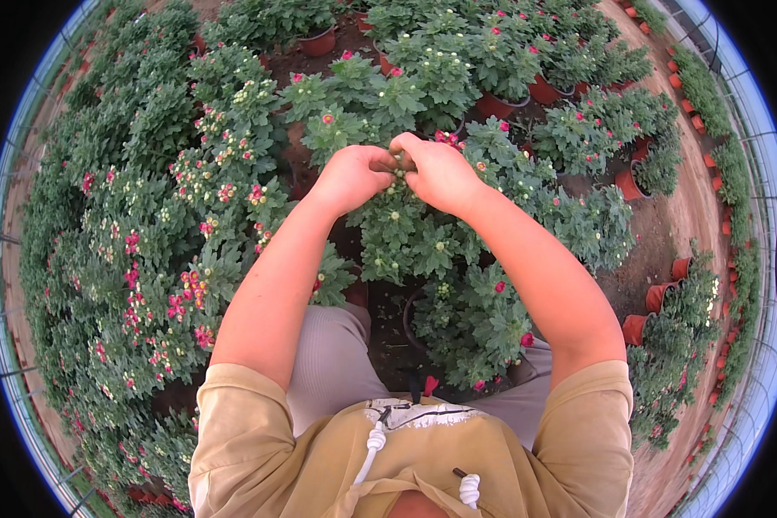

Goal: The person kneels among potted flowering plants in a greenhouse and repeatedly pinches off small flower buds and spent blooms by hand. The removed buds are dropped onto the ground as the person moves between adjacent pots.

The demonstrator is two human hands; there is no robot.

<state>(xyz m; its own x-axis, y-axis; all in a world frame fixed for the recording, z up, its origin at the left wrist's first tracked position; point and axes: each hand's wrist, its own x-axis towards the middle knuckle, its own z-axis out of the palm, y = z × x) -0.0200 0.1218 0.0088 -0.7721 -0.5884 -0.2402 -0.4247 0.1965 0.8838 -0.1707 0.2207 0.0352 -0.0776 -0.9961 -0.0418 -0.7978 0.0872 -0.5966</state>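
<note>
My left hand [355, 179] and my right hand [445, 173] meet over a leafy potted chrysanthemum in front of me. Thumbs and fingertips of both pinch at a cluster of small green-yellow buds [399, 173] on the tip of a shoot. Exactly what lies between the fingertips is too small to tell. Below the hands spread the plant's lobed green leaves [395, 236], with a few pale round buds among them. Just behind my right hand shows a pink-red bloom [450, 138].
Dense potted chrysanthemums [123, 213] with pink-red flowers crowd the left. Nearer my legs stands another plant [476, 330]. Red-brown pots [317, 42] show behind, and some pots [634, 329] lie tipped at the right. A bare dirt path [693, 213] runs along the right.
</note>
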